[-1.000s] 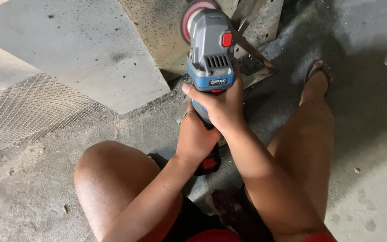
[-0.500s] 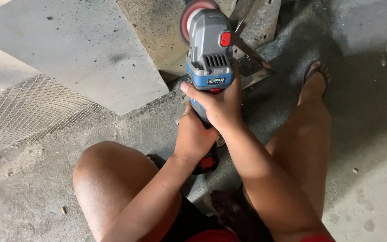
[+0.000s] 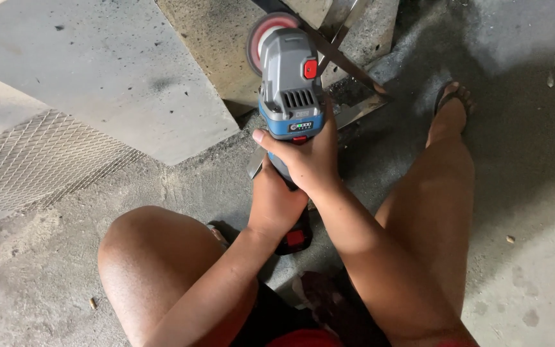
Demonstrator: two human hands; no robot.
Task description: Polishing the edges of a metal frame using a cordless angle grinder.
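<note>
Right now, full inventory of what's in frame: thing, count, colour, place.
angle grinder: 1, grey and blue with red switch, top centre, held in both hands
grinding disc: 1, reddish, at the grinder's front end
battery pack: 1, black with red catch, at the grinder's rear, below the left hand
metal angle pieces: count unclear, dark, under and right of the grinder
grey panel: 1, flat on the floor, upper left
expanded mesh sheet: 1, pale grey, left edge
concrete slab: 1, tan, top centre behind the disc
concrete floor: grey, dusty
sandal: 1, dark, on the foot upper right
left hand: grips the rear handle
right hand: wraps the grinder body
</note>
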